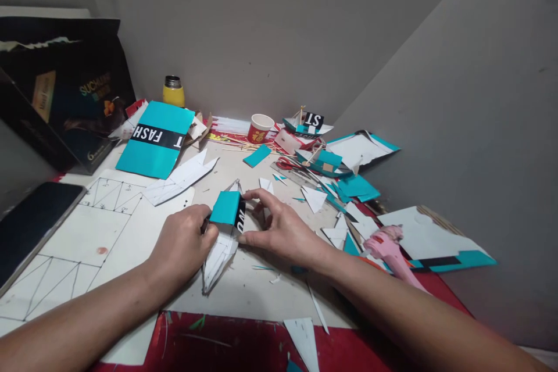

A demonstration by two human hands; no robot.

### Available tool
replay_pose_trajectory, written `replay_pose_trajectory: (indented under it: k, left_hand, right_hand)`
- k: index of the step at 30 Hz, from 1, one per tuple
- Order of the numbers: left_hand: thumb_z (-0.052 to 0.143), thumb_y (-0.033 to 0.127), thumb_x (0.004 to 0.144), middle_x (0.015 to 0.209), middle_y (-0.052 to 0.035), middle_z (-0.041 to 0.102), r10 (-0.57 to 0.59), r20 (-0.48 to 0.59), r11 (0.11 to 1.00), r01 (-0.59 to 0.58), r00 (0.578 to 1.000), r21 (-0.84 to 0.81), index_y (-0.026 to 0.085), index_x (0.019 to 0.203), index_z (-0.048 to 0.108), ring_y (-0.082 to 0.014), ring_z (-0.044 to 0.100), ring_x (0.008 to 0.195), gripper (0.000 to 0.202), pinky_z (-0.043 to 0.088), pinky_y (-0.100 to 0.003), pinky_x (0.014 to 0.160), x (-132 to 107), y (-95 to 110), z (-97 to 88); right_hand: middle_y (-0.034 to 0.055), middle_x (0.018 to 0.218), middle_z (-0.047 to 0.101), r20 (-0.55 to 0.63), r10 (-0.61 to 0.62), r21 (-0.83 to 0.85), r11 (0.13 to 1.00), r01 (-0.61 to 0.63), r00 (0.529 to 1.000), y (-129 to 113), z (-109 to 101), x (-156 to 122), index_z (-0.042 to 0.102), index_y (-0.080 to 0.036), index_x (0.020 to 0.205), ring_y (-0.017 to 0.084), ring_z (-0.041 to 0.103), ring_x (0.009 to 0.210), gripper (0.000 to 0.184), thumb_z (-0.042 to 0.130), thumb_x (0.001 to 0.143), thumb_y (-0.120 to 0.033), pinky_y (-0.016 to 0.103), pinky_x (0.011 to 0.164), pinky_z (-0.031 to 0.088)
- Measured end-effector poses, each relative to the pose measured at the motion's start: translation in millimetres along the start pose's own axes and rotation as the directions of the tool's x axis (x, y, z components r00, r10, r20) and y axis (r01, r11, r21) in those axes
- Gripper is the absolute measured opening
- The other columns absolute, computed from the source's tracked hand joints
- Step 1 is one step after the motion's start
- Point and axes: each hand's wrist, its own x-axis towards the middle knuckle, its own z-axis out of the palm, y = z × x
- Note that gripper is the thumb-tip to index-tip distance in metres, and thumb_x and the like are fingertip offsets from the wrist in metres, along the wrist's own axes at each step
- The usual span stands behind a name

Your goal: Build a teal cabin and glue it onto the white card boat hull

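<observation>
My left hand (185, 242) is closed on the left side of a small folded card piece (226, 208), teal on top with a black band on its right face. My right hand (279, 226) pinches the same piece from the right, thumb low and fingers curled over the top. Under the piece lies a long pointed white card shape (218, 256), like a boat hull, resting on the pale work sheet (244, 290).
A teal sheet lettered "FASH" (156, 138) lies at back left beside a yellow flask (173, 92). A red paper cup (260, 128), red scissors (288, 163), teal and white card scraps (349, 186), a pink glue gun (390, 250), a dark tablet (30, 221) and a sheet with drawn triangles (78, 232) surround the hands.
</observation>
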Motion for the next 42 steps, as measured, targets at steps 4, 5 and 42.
replay_pose_trajectory:
  k: [4,5,42]
  left_hand:
    - [0.044,0.017,0.077,0.061,-0.0008,0.050,-0.003,-0.001,1.000,0.003,1.000,-0.012,0.022,0.063,0.035,-0.0161,0.042,0.058,0.017,0.028,-0.031,0.057,0.5,-1.0,1.9]
    - [0.044,0.017,0.077,0.061,-0.0009,0.049,-0.001,-0.002,1.000,0.001,1.000,-0.013,0.022,0.063,0.035,-0.0161,0.042,0.057,0.017,0.028,-0.031,0.056,0.5,-1.3,2.4]
    - [0.045,0.017,0.072,0.065,-0.0016,0.056,-0.069,0.059,0.989,0.077,0.996,-0.127,0.023,0.086,0.043,-0.0195,0.053,0.058,0.015,0.027,-0.030,0.054,-2.8,-4.7,4.6]
  right_hand:
    - [0.0007,0.088,0.059,0.002,-0.015,0.018,1.000,0.015,1.000,1.1,2.1,-0.9,0.050,-0.022,0.111,0.020,0.055,0.081,0.055,0.080,0.065,-0.019,0.031,0.067,0.042]
    - [0.0009,0.089,0.059,-0.002,-0.022,0.018,1.000,0.022,1.000,1.4,2.7,-1.5,0.051,-0.022,0.111,0.020,0.055,0.082,0.054,0.079,0.065,-0.019,0.032,0.068,0.042]
    - [0.0015,0.088,0.054,0.043,0.033,0.053,0.998,-0.035,0.999,-5.4,6.0,-6.6,0.052,-0.021,0.108,0.017,0.048,0.075,0.047,0.072,0.065,-0.022,0.030,0.065,0.039]
